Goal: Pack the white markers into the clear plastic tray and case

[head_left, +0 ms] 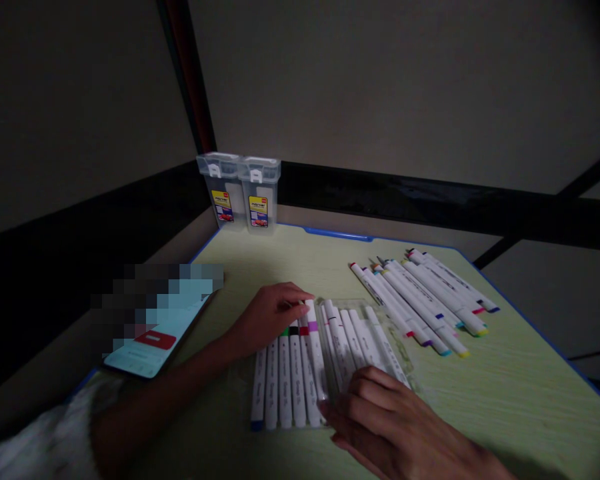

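Note:
White markers lie side by side in a clear plastic tray in front of me. My left hand reaches over the tray's left part, with thumb and index finger pinched at the top end of a white marker with a purple band. My right hand is over the tray's lower right, fingers curled, its fingertips at the lower end of that same marker. Left of it is a row of several markers, some showing green, black and red bands. Looser, slightly tilted markers lie on its right.
A loose pile of several markers lies at the right of the table. A lit phone, partly pixelated, lies at the left. Two clear lidded marker boxes stand in the back left corner by the wall.

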A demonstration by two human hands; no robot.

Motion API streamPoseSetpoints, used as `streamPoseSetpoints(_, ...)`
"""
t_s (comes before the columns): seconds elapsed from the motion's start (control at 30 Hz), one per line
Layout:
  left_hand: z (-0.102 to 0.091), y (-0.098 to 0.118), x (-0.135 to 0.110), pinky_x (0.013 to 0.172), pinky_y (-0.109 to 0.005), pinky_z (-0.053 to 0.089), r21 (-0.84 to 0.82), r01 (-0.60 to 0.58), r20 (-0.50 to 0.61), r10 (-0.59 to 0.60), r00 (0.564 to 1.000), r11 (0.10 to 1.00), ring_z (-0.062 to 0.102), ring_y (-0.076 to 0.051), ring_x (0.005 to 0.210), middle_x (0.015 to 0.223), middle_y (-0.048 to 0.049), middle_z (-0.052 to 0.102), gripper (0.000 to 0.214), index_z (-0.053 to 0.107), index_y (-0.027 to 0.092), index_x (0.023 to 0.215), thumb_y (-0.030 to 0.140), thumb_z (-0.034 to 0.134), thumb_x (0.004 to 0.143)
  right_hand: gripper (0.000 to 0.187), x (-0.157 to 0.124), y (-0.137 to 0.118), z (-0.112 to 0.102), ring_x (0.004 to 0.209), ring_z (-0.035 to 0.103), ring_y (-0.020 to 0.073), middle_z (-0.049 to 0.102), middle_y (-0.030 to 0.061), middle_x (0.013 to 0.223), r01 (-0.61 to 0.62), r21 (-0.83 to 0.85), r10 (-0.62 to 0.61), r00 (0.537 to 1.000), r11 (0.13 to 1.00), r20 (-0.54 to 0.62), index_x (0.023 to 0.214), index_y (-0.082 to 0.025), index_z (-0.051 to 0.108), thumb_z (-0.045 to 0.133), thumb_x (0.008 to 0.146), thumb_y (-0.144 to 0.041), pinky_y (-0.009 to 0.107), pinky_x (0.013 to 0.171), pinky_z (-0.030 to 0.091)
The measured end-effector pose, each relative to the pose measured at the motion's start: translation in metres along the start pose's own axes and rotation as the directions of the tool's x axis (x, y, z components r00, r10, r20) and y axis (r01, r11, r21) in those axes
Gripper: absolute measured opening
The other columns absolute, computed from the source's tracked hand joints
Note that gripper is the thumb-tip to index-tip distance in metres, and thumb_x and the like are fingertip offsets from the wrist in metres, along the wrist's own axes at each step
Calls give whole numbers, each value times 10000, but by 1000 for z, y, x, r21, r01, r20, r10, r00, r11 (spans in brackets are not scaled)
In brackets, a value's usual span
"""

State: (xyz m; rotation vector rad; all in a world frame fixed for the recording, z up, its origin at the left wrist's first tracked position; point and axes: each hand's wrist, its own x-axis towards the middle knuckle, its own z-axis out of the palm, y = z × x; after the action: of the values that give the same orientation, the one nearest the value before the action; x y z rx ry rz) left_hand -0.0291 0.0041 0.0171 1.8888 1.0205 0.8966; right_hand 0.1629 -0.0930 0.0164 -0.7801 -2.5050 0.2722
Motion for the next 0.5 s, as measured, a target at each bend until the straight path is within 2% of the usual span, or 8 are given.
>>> streamPoseSetpoints(0.23, 3, 2, -2, 663, -243, 482, 64, 95, -19, -94, 995, 993, 615, -145, 704, 782, -46, 682, 223, 659, 109, 901, 140, 563, 701, 196, 1, -2, -1, 601, 487, 135, 556, -3, 641, -5, -5, 5, 1000, 1000, 3, 889, -200, 572, 383, 922, -241, 253, 554, 413)
streamPoseSetpoints(0.37, 4, 1, -3, 682, -250, 483, 138, 80, 8, -82, 997, 987, 612, -147, 724, 818, -44, 683, 224, 658, 127, 913, 148, 555, 715, 195, 0, -2, -1, 609, 489, 138, 557, -2, 645, -19, -15, 20, 1000, 1000, 24, 871, -205, 572, 385, 919, -231, 261, 550, 413)
streamPoseSetpoints(0.5, 4, -2, -4, 761, -276, 467, 209, 10, 42, -19, 999, 978, 599, -164, 829, 939, -57, 670, 267, 650, 147, 966, 125, 534, 726, 217, 0, -1, -1, 605, 487, 139, 562, 2, 643, -5, -27, 6, 1000, 1000, 19, 880, -202, 577, 367, 926, -234, 268, 552, 420)
